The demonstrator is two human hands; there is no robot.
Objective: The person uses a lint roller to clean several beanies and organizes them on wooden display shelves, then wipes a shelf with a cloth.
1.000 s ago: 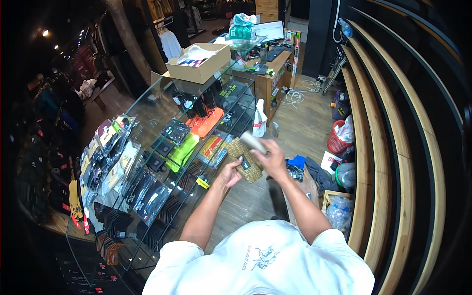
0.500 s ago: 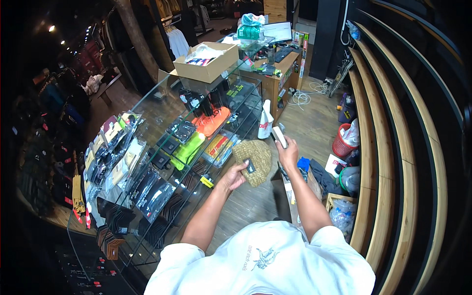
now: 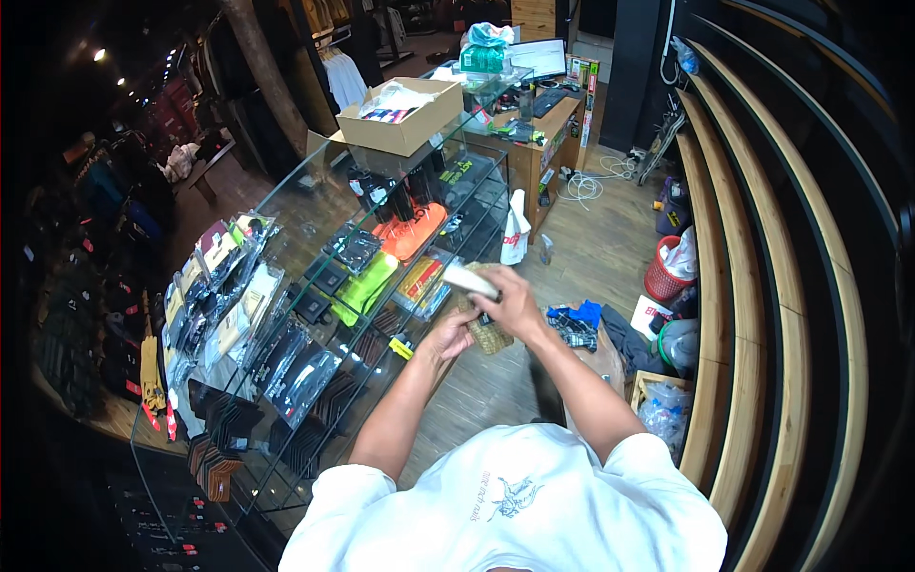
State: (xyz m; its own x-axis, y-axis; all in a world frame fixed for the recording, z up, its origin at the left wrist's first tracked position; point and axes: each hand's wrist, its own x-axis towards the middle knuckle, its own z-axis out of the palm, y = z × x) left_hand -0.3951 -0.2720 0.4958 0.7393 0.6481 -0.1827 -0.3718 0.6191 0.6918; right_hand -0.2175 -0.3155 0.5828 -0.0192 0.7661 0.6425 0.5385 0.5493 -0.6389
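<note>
A tan woven hat (image 3: 492, 337) with a small dark label is gripped at its near left edge by my left hand (image 3: 451, 337), thumb on top. Above the hat, my right hand (image 3: 515, 305) is closed on a pale, block-shaped brush (image 3: 468, 280). The underside of the brush is turned away, so I cannot tell whether it touches the hat. My right hand and the brush cover much of the hat's far side.
To my left stands a glass shelving unit (image 3: 315, 181) with packed goods and an open cardboard box (image 3: 400, 119) on top. Long wooden shelves (image 3: 753, 315) curve along the right. A red basket (image 3: 667, 276) and a wooden crate (image 3: 658, 381) stand on the floor beside them.
My right hand has moved left with the brush, from beside the hat to over it. The hat now appears narrower and more covered. My left hand has barely moved.
</note>
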